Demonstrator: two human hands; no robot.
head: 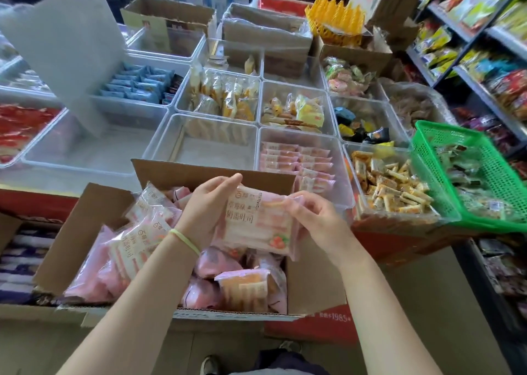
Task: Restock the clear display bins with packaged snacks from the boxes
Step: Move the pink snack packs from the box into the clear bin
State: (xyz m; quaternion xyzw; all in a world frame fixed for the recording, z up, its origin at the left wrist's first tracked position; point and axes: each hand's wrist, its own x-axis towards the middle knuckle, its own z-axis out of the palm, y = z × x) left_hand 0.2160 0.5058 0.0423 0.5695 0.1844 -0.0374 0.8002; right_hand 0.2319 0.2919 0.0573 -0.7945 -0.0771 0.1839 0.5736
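You hold one pink snack packet (256,223) up between both hands, just above the open cardboard box (94,203) in front of you. Your left hand (208,206) curls round the packet's left edge, fingers behind it and thumb over the top corner; a thin yellow-green band (185,239) circles that wrist. Your right hand (313,217) pinches the glossy film at the packet's upper right corner between thumb and fingertips. The packet is a soft, crinkly plastic pillow, pale pink with printed lettering and a strawberry picture near its lower edge.

The box beneath is rough brown corrugated board with its flaps folded out, heaped with loose pink packets (137,240) of the same kind lying at all angles.

At 12 o'clock from the held packet sits a clear, hard-walled rectangular bin (199,146), nearly bare, with a few packets standing along its far wall. At 1 o'clock, the next clear bin (336,157) holds neat overlapping rows of pink packets (296,160). Further round at 3 o'clock another clear bin holds a jumble of small stick-shaped bars (390,186), and a green plastic mesh basket (450,146) overlaps its right rim.
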